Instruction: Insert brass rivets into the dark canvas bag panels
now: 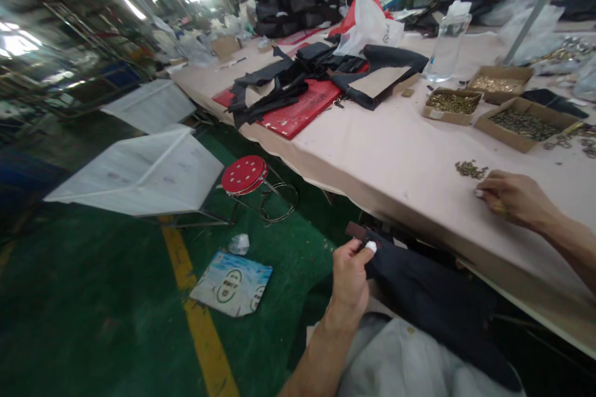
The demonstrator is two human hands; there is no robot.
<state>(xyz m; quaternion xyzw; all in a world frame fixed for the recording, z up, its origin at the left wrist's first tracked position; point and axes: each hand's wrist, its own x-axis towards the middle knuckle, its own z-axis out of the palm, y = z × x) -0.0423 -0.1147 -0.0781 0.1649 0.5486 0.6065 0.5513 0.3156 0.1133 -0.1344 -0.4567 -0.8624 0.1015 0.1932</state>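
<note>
Navy cloth trails rightward from the pinching left hand; right hand's grip unclear.

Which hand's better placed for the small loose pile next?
Right, probably: the right hand is beside the small pile; the left hand is farther off, pinching dark fabric.

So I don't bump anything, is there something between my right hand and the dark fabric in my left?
Yes: the table edge runs between your right hand, over the tabletop, and the dark fabric, held by your left hand on the near side. Nothing else visible intervenes.
</note>
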